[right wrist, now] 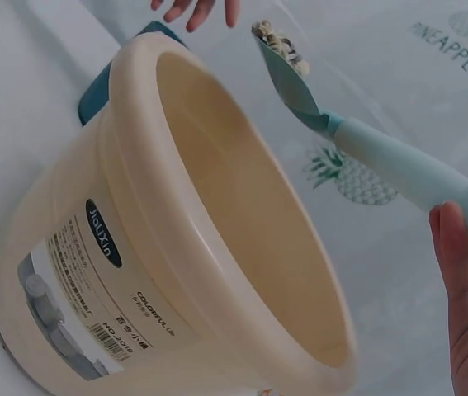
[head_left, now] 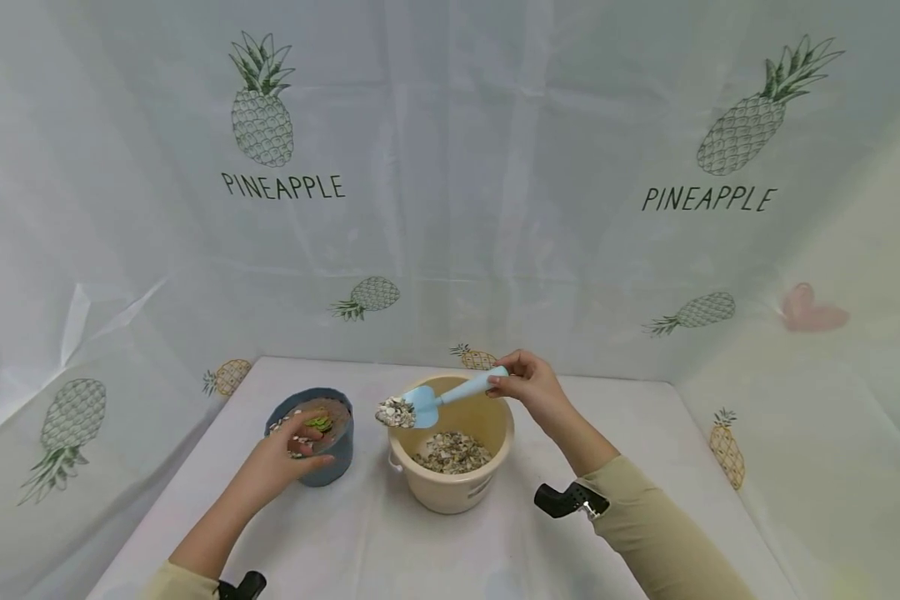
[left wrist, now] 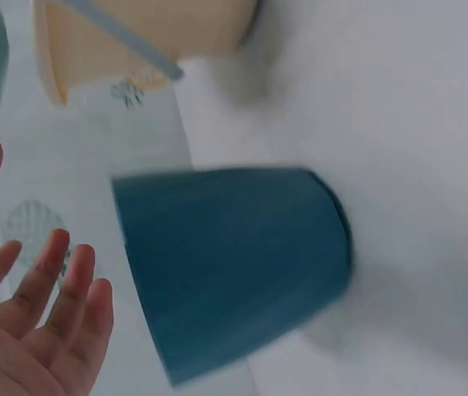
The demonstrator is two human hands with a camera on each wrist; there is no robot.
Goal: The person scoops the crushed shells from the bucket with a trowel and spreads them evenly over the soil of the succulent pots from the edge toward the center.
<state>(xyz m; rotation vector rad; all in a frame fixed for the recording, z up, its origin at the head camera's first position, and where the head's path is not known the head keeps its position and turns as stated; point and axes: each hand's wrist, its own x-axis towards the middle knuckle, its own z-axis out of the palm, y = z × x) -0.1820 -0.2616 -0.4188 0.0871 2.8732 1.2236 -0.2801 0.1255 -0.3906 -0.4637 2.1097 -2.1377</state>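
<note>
My right hand grips the handle of a light blue trowel, holding it nearly level above a cream bucket. A heap of pale gravel sits on the blade, which reaches past the bucket's left rim. More gravel lies in the bottom of the bucket. My left hand hovers over a dark blue pot, fingers spread and loosely bent, holding nothing. In the pot, a small green plant stands in brownish fill, with some white stones near the rim, partly covered by my fingers.
Pot and bucket stand side by side on a table with a white cloth. A pale curtain printed with pineapples hangs behind and around it. The bucket's grey handle hangs on the side facing the pot.
</note>
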